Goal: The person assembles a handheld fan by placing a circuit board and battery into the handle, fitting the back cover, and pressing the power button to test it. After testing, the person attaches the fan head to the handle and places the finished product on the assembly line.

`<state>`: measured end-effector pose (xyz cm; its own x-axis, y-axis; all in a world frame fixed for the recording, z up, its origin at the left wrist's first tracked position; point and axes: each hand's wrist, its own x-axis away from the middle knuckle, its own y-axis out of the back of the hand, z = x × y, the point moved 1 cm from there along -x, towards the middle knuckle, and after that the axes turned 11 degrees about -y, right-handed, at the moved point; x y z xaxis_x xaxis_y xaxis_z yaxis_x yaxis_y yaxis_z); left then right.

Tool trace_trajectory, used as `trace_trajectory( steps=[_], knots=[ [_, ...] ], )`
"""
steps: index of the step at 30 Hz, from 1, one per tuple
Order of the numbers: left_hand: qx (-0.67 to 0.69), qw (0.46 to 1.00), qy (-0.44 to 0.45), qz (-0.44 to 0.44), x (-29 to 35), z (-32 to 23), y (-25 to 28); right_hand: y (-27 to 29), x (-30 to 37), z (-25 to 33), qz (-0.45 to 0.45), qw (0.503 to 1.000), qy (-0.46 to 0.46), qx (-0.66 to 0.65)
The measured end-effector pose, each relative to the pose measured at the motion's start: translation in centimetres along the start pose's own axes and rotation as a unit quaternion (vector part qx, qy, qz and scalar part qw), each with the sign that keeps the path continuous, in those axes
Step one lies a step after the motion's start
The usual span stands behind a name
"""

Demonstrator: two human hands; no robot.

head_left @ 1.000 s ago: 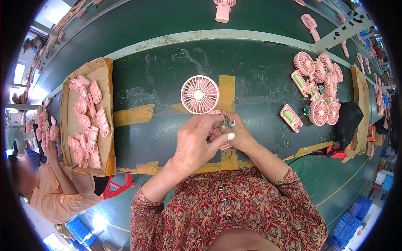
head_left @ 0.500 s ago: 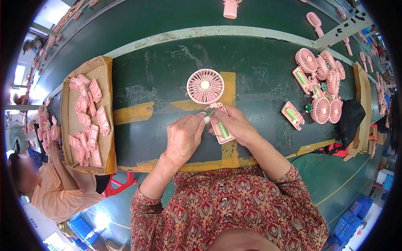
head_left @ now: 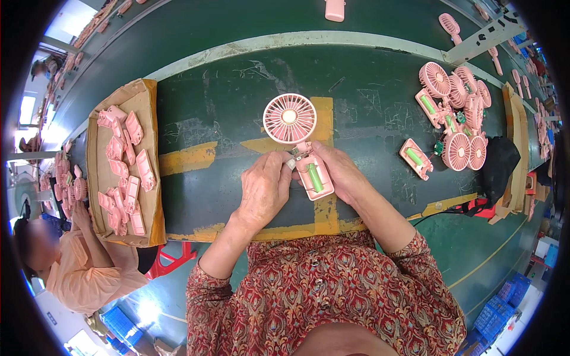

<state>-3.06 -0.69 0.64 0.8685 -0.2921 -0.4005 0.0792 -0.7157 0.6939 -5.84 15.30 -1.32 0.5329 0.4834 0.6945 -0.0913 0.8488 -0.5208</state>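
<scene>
Both hands at an open-handled pink fan

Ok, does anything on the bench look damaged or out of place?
Yes: the yellow tape on the scuffed green bench looks worn, with ragged edges and patchy gaps. The open fan in the right hand shows no clear damage, and I see no spill.

place: factory assembly workshop | long green worktable, centre | opened pink fan, mid-frame | fan heap, upper right | pink shells in cardboard tray, left | co-worker, lower left | blue crates, lower right
</scene>
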Motion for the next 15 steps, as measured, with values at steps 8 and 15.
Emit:
trace_trajectory(
  steps=[8,15],
  knots=[
    [0.063,0.996,0.066,0.01,0.1,0.5,-0.9,0.5,-0.2,-0.2,0.032,0.999,0.02,-0.013],
    [0.068,0.995,0.07,0.021,0.2,0.9,-1.3,0.9,-0.3,-0.6,0.038,0.999,0.027,-0.017]
  ],
)
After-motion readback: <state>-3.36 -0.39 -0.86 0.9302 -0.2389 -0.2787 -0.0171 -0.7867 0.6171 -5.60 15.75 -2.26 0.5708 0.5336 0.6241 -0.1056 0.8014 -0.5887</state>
